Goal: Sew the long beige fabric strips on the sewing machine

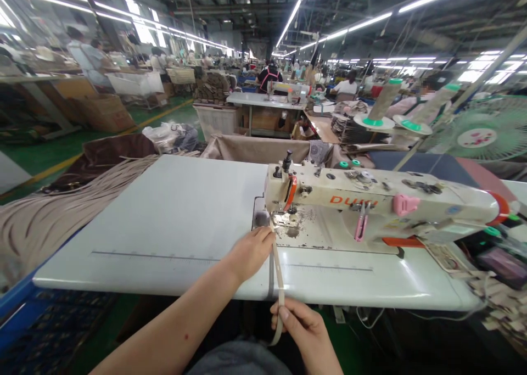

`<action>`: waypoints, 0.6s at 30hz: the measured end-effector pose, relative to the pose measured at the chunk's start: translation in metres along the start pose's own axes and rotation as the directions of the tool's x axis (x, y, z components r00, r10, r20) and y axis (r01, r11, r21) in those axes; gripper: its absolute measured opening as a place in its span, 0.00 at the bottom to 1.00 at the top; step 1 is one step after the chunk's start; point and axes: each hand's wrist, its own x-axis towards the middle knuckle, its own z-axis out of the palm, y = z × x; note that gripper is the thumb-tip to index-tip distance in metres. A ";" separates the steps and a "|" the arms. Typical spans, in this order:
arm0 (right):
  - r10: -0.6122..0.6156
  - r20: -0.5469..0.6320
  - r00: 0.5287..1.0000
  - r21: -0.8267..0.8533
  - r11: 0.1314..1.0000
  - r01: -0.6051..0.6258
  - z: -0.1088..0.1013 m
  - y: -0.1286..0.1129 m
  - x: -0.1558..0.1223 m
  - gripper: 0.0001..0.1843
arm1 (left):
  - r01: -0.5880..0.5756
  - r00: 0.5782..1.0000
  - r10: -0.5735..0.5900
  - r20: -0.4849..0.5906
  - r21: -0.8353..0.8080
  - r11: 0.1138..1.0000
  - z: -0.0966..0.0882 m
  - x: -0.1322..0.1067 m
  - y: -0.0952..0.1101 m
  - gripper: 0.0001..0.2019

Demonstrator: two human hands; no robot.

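Observation:
A narrow beige fabric strap (279,268) runs from the needle area of a sewing machine (313,194) down over the table's front edge. Close to the presser foot, my left hand (256,248) has its fingers closed on the strap's upper end. Below the edge, my right hand (300,325) pinches the same strap between thumb and fingers, and its tail curls toward my lap. The exact spot where the strap meets the needle is hidden behind my left fingers.
The white tabletop (164,216) carries a printed ruler line. Many beige straps (74,205) hang at the left beside a blue crate (16,309). Pink-handled snips (361,224) rest on the machine. Thread cones (385,103) and a fan (481,133) stand right. Co-workers sit farther back.

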 end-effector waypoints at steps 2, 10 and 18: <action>0.005 0.013 1.000 0.005 1.000 -0.005 0.001 -0.003 -0.003 0.20 | 0.006 1.000 -0.006 0.011 -0.004 1.000 0.000 0.000 -0.001 0.08; 0.001 0.063 0.998 0.009 1.000 -0.001 0.003 -0.011 -0.009 0.19 | 0.019 1.000 -0.019 -0.010 -0.030 0.999 -0.001 -0.001 -0.002 0.08; -0.011 0.099 0.995 0.007 1.000 0.010 0.005 -0.007 -0.009 0.19 | 0.027 0.999 -0.028 -0.016 -0.037 0.999 -0.003 -0.001 0.000 0.07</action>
